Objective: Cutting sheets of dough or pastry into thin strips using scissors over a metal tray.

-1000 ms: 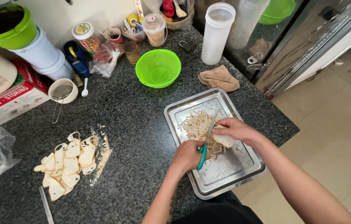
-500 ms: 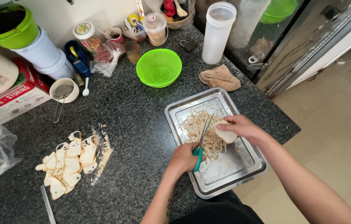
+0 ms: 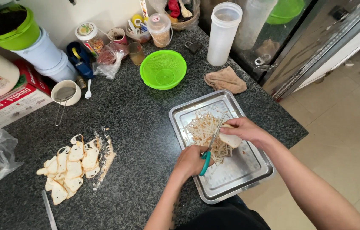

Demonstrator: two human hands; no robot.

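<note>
teal-handled scissors (image 3: 211,145) sit in the left hand (image 3: 192,159), whose fingers are curled tight through and around the handles, the blades pointing up and away over the pale strips (image 3: 205,132). the right hand (image 3: 244,130) has its fingers pinching a pale slice of mushroom (image 3: 230,139), with the blades running just beside it. both hands hover over the steel tray (image 3: 248,174), which lies at the near right edge of the dark speckled counter (image 3: 137,127); the heap of cut strips lies in the tray's far half, while its near half is mostly bare metal.

left of the tray, well apart, a cluster of pale slices (image 3: 71,164) lies straight on the counter beside a thin line of trimmings. beyond the tray rests a folded brown cloth (image 3: 224,80), and further left a bright green colander (image 3: 163,69). a tall white lidded container (image 3: 224,34) stands behind the cloth. a white cup with a small strainer (image 3: 66,93) stands toward the far left, near a stack of white tubs topped by a green bowl (image 3: 7,26).
</note>
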